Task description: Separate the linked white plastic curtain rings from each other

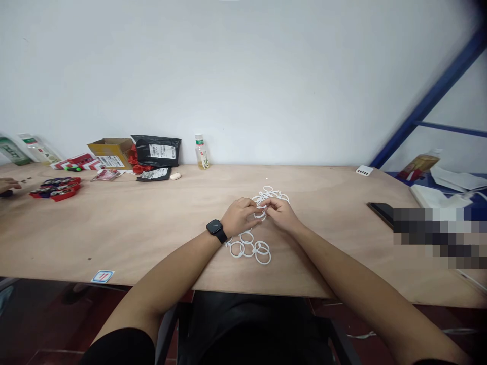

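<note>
My left hand (240, 217), with a black watch (215, 228) at its wrist, has its fingers bent over a white plastic ring (260, 216). From the other side my right hand (282, 213) pinches at that same ring, its thumb and forefinger together. The fingers hide part of it. Just beyond my hands lies a pile of similar white rings (268, 189), partly overlapping. Nearer to me, a group of white rings (236, 249) with small tabs lies on the wooden table (160, 253), partly under my left wrist.
A bottle (202, 153) stands by the wall, left of centre. Further left are a black parcel bag (158, 151), an open cardboard box (114, 152) and red packets (57, 188). Another person's hand (9, 184) shows at the far left. A dark phone (380, 212) lies right.
</note>
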`<state>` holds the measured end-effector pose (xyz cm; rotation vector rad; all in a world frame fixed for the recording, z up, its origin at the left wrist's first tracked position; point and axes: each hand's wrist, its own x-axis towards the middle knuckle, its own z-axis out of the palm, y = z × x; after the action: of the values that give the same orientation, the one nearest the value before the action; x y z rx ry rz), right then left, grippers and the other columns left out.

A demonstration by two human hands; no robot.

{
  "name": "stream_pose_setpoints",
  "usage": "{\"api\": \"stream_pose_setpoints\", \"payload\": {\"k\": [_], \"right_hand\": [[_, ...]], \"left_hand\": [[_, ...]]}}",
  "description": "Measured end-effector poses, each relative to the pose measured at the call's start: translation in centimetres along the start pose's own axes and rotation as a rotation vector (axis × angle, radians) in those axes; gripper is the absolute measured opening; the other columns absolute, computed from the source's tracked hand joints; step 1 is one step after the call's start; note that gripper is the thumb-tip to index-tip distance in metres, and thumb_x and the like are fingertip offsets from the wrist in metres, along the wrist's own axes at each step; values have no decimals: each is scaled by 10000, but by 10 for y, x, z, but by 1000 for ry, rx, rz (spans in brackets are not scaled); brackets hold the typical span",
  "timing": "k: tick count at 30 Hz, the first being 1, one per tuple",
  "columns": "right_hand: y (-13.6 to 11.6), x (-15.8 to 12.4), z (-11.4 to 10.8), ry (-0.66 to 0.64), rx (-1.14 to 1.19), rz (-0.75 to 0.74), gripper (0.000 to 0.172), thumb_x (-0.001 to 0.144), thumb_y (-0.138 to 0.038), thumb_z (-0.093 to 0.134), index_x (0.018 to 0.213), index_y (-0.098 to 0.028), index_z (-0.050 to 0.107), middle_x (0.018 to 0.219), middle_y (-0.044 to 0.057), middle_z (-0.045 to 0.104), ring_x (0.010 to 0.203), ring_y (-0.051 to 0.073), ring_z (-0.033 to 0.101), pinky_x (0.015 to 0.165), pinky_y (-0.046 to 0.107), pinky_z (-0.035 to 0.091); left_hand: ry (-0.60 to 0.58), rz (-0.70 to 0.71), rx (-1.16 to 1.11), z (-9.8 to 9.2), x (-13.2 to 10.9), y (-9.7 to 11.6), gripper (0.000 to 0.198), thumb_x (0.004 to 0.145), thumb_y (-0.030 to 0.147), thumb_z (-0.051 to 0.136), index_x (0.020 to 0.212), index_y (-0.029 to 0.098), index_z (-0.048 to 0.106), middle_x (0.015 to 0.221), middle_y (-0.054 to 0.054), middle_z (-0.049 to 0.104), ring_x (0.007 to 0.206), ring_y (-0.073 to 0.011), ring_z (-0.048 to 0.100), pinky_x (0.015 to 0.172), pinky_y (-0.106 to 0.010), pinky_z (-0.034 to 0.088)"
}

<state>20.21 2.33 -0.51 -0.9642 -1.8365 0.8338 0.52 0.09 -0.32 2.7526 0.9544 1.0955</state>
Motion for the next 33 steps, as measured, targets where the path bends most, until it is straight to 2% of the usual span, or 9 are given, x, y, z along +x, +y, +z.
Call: {"api": "stream_pose_setpoints", "payload": {"k": [6, 14, 20, 22, 25, 28, 33], "right_hand": [[-1, 1, 0, 11, -40, -20, 209, 689, -178, 477, 773, -188, 669, 666, -1, 641, 614, 142, 563, 588, 255, 447], [-6, 1, -2, -22, -96, -79, 271, 700, -134, 426, 767, -194, 682, 736, 17, 680, 698, 164, 619, 672, 280, 483], [-8, 1, -10, 234, -271, -182, 288, 805, -185, 491, 1016, -198, 685, 976, 68, 674, 845, 197, 612, 764, 332, 489], [-5, 3, -13, 273, -301, -194, 302, 805, -183, 505, 1050, -194, 680, 1096, 94, 628, 822, 185, 605, 759, 340, 498], [0, 6, -15, 261, -331, -152, 323, 765, -155, 532, 1046, -196, 685, 1186, 106, 562, 686, 139, 570, 705, 338, 510], [-1, 4, -11, 211, -322, -167, 273, 769, -157, 545, 988, -203, 701, 1108, 87, 596, 639, 125, 544, 669, 321, 501], [-9, -3, -2, 24, -304, -265, 212, 815, -162, 534, 923, -214, 708, 915, 57, 676, 707, 159, 576, 662, 309, 473]], "left_hand": [[-47, 15, 33, 0, 0, 0, 183, 888, 321, 576, 993, 233, 698, 971, -65, 658, 911, -178, 592, 833, -333, 444], [-85, 10, 13, -3, 3, 6, 191, 904, 307, 546, 977, 236, 707, 961, -66, 684, 928, -180, 609, 862, -339, 434], [28, -28, -40, -15, 3, -1, 236, 846, 348, 598, 1012, 217, 703, 1156, -90, 631, 1026, -206, 581, 927, -364, 434], [-46, -34, -58, -19, 2, -4, 232, 822, 316, 605, 1003, 211, 705, 1089, -74, 658, 993, -200, 590, 931, -356, 429], [-231, -42, -52, -20, -1, -8, 213, 746, 256, 640, 942, 225, 717, 1010, -38, 685, 971, -205, 597, 935, -355, 410], [-338, -104, 2, -16, -4, -9, 194, 702, 245, 652, 883, 234, 721, 1002, -32, 688, 976, -225, 597, 925, -366, 398], [-375, -210, 59, -14, -3, -7, 183, 723, 231, 602, 871, 223, 710, 910, -34, 703, 895, -219, 624, 853, -353, 412]]}}
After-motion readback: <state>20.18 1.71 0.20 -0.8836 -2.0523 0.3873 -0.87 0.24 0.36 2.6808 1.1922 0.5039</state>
